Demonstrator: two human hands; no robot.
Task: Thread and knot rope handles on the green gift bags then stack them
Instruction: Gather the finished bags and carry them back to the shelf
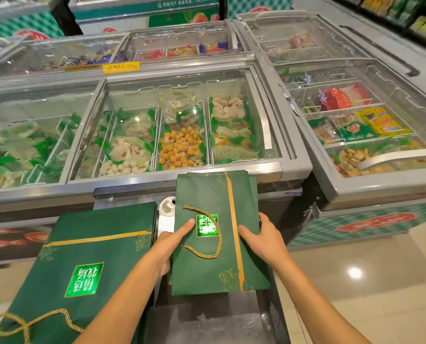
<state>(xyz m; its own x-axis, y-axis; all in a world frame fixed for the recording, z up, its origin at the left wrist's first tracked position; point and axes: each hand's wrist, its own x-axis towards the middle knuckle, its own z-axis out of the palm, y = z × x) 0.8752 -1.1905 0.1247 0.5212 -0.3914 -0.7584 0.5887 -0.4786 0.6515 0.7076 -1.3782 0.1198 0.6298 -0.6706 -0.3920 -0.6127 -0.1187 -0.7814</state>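
Observation:
A flat green gift bag (pixel 207 274) with a gold stripe sits in the middle, on top of other bags whose edges show at its far end. A gold rope handle (pixel 218 238) loops across its face by the shiny label. My left hand (pixel 168 244) grips the bag's left edge with the thumb on top. At the right edge my right hand (pixel 265 238) grips it the same way. A second green bag pile (pixel 95 247) lies to the left, its gold rope handle (pixel 35 321) near the bottom left corner.
Glass-lidded chest freezers (pixel 291 167) full of packed food stand right behind and to the right. The bags rest on a grey metal surface (pixel 207 321). A white round object (pixel 167 207) sits between the two piles. Tiled floor (pixel 371 269) lies to the right.

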